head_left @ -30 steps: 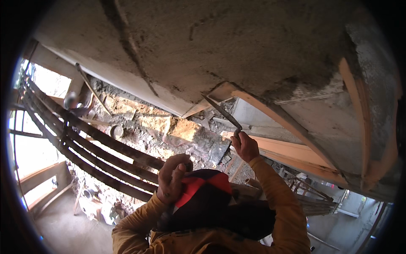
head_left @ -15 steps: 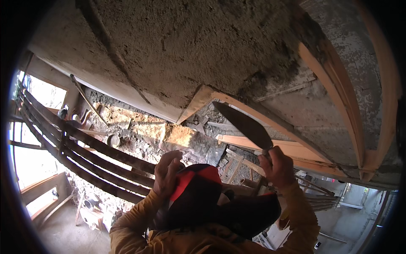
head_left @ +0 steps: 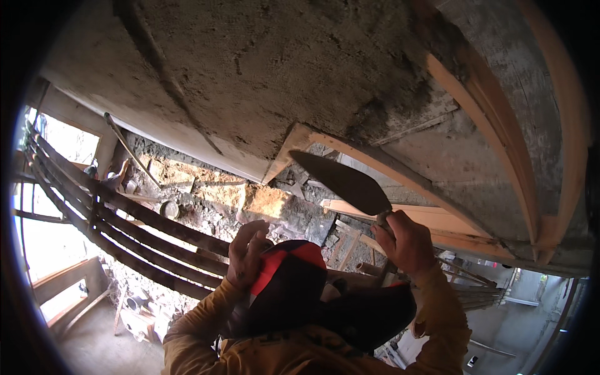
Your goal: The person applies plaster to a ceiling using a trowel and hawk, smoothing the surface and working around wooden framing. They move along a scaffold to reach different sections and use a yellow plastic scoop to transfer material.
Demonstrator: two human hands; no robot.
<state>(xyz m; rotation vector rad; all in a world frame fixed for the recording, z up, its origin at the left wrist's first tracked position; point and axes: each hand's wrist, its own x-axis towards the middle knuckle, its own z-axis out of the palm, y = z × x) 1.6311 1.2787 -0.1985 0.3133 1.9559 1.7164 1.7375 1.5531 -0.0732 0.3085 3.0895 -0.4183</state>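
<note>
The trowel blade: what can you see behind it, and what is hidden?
Past the edges of the trowel blade, rubble and a pale wooden plank show. Whatever lies directly behind it is covered.

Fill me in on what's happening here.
A person's right hand grips a trowel, which shows in front of a wooden frame edging a rough grey surface. The left hand, fingers curled, is beside a knee in red and black cloth; whether it holds anything is unclear. Dark poles stretch off leftward.

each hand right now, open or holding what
Left hand: loosely curled; cannot tell if holding anything.
Right hand: closed, holding a masonry trowel.
</note>
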